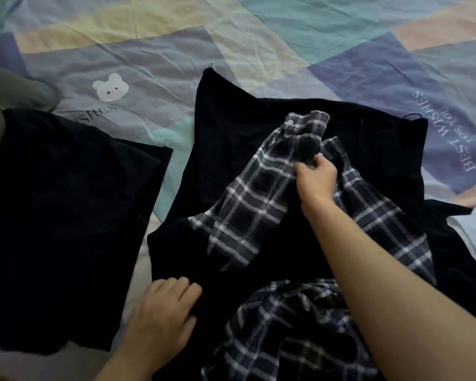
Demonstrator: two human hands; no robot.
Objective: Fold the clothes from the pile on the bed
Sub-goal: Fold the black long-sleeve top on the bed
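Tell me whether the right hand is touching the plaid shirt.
Touching. In the head view the right hand has its fingers curled into the bunched cloth of the plaid shirt near its buttoned cuff, pinching it.

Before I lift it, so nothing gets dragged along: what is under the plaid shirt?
The plaid shirt, gripped near its collar by the right hand, lies on a spread black garment. The left hand rests on that garment's edge. Anything beneath the black cloth is covered.
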